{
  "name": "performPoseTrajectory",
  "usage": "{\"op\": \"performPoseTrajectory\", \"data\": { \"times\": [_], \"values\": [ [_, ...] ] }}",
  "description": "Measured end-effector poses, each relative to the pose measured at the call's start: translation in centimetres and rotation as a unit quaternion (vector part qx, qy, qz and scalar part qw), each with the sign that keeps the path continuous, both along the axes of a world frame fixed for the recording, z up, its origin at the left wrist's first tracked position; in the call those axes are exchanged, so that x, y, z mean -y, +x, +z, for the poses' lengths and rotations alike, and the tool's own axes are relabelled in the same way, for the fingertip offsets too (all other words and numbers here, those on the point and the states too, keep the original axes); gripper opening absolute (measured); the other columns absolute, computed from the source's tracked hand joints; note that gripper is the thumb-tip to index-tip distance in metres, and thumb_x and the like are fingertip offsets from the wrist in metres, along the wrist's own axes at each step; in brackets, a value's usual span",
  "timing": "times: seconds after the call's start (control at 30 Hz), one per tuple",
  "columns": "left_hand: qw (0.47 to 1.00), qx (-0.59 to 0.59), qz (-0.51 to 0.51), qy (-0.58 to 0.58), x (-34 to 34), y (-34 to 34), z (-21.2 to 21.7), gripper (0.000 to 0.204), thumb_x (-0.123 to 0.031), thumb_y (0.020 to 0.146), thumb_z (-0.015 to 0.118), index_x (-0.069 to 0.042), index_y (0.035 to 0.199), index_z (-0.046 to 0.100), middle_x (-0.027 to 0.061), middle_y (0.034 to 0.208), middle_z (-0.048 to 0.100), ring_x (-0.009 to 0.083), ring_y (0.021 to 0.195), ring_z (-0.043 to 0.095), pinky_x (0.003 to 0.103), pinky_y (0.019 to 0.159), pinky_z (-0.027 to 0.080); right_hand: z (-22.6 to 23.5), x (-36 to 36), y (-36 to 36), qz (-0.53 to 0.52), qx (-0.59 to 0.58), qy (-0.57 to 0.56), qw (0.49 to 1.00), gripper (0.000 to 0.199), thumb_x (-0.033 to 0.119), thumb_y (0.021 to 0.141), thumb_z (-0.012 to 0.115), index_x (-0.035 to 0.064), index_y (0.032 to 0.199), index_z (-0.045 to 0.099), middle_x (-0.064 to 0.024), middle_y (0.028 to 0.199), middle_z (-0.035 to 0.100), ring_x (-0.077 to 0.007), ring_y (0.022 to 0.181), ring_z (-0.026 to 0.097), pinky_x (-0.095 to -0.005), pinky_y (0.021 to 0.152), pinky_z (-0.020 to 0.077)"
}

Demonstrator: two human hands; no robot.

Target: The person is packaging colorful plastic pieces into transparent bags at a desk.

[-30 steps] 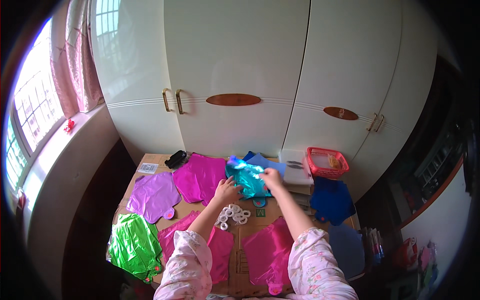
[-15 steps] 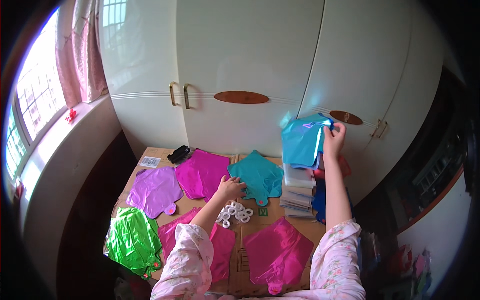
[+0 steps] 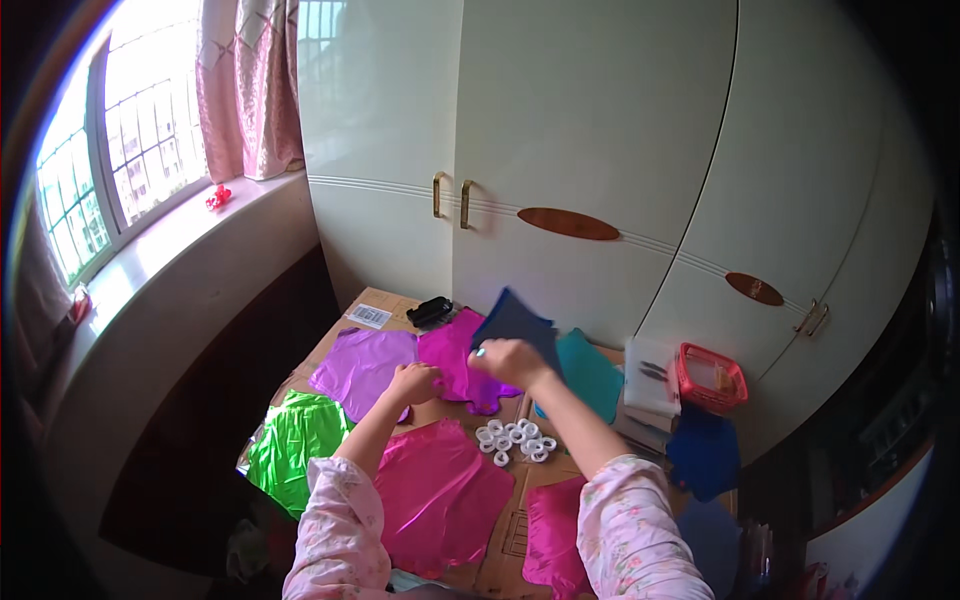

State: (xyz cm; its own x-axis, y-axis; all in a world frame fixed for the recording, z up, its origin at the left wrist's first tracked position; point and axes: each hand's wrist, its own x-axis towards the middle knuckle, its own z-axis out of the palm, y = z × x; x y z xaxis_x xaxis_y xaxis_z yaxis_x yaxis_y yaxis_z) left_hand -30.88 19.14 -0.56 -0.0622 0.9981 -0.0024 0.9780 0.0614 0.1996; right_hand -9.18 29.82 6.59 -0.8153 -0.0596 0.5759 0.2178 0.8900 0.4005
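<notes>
My right hand (image 3: 508,362) is closed round a dark blue, pointed foil piece (image 3: 515,322), like a flat uninflated balloon. It hangs over the magenta foil balloon (image 3: 455,345), partly hiding it. A small teal bit shows at the fingers. My left hand (image 3: 416,383) is just left of it, between the lilac foil balloon (image 3: 365,370) and the magenta one. Its fingers are curled, and what they hold, if anything, is hidden. Below the hands lies a large pink foil balloon (image 3: 440,500), with a cluster of small white rings (image 3: 515,440) to its upper right.
A green foil balloon (image 3: 295,445) lies at the left; a teal one (image 3: 590,375) lies right of my hands. Clear packs (image 3: 650,380) are stacked beside a red basket (image 3: 710,378). A black object (image 3: 430,311) sits at the cardboard's (image 3: 385,298) back edge, before the white cabinet (image 3: 560,120).
My right hand has carried a blue foil piece leftward off the stacked packs, uncovering the red basket. My left hand has left the teal balloon and curled its fingers. The view has shifted left.
</notes>
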Motion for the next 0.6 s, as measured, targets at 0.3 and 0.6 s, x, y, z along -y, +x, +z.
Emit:
{"op": "performPoseTrajectory", "data": {
  "times": [0.3,0.6],
  "values": [
    [0.997,-0.008,-0.043,0.064,2.9,-1.2,-2.2,0.033,-0.033,0.078,0.059,-0.019,0.108,0.063,0.0033,0.112,0.062,0.0247,0.11,0.056,0.047,0.084,0.042,-7.0,2.0,-1.6,0.092,0.105,-0.008,0.99,0.005,0.018,0.074,0.055,0.0175,0.071,0.052,-0.0041,0.071,0.059,-0.0167,0.059,0.061,-0.0303,0.048,0.0491],
    [0.996,-0.011,-0.048,0.073,3.0,0.1,-1.7,0.041,-0.035,0.078,0.062,-0.019,0.115,0.06,0.0049,0.122,0.058,0.0239,0.118,0.051,0.045,0.092,0.039,-8.4,0.2,-1.7,0.118,0.113,-0.006,0.986,0.004,0.016,0.075,0.057,0.0125,0.074,0.058,-0.0045,0.086,0.066,-0.0176,0.069,0.064,-0.0296,0.058,0.0531]
  ]
}}
